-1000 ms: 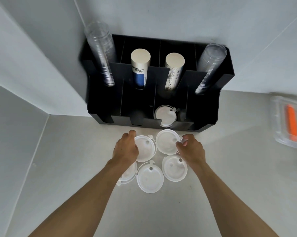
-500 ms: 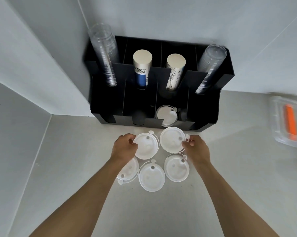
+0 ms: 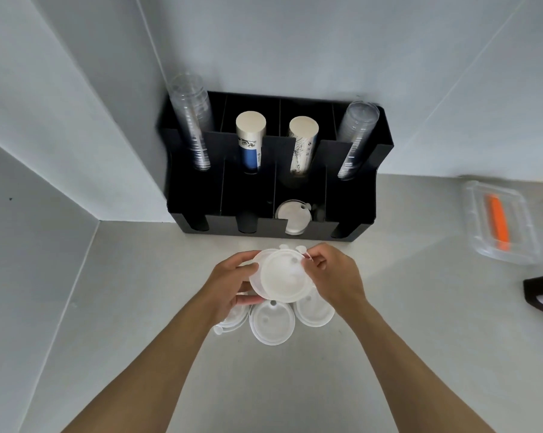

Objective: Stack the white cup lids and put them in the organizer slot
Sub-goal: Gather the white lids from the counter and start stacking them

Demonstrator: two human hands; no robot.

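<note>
The left hand and right hand drew together, lifting the two far lids off the counter and overlapping them into one held stack, above the near lids. The view also shifted slightly.

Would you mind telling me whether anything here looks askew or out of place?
Only small things: the two lids held between the left hand and right hand sit offset, not yet nested, and the clear cup stacks lean outward in the organizer.
</note>
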